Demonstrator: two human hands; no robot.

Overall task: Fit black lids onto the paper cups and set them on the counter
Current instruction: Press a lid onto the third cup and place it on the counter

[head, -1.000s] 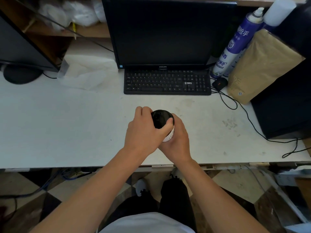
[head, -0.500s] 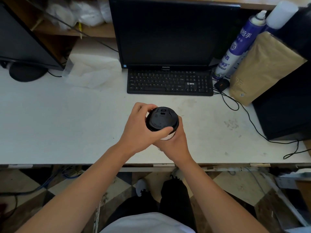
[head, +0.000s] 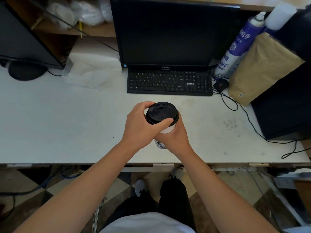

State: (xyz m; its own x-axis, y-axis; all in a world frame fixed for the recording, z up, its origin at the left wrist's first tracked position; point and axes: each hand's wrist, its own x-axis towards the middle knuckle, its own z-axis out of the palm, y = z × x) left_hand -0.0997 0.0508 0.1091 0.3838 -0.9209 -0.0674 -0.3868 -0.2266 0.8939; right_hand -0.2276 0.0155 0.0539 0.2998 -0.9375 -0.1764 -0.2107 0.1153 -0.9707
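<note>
A white paper cup (head: 166, 130) with dark print near its base is held above the white counter (head: 67, 125), in front of the keyboard. A black lid (head: 159, 115) sits on its rim. My left hand (head: 143, 126) curls round the lid, fingers at its far left edge and thumb across its near edge. My right hand (head: 175, 137) grips the cup's body from the right and below. Most of the cup wall is hidden by both hands.
A black keyboard (head: 170, 82) and a monitor (head: 170, 32) stand behind the cup. A mouse (head: 220, 84), spray cans (head: 235, 47), a brown paper package (head: 264, 69) and a black box (head: 286, 105) crowd the right side. Cables (head: 249, 121) trail across the right counter. White plastic wrap (head: 90, 69) lies back left.
The lidded cup has risen slightly and tilted up so the lid's top faces the camera. My left thumb has shifted along the lid's near edge. My right hand keeps its grip.
</note>
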